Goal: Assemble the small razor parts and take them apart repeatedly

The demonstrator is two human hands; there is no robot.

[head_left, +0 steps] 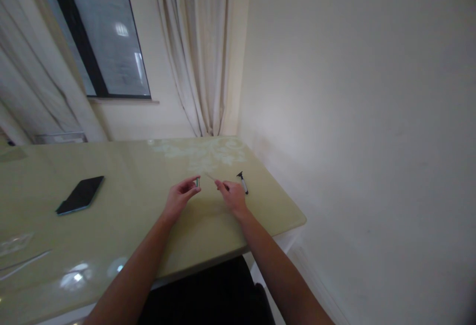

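Between the thumb and fingertips of my left hand [181, 195] is a small upright piece [198, 182], pale with a green stripe; its kind is too small to make out. My right hand [232, 195] is closed around a thin, light-coloured stick [210, 176], whose tip points up and left toward the small piece without touching it. Both hands are just above the table, a short gap apart. A razor [243, 184] with a dark head and a grey and black handle lies right beside my right hand.
The glossy pale green table [134, 166] ends at a rounded right corner near the wall [353, 116]. A dark tablet-like slab [82, 195] lies at left. Thin pale strips [26, 264] and a clear plastic piece [15, 243] are at the left edge. A black chair [208, 295] stands below.
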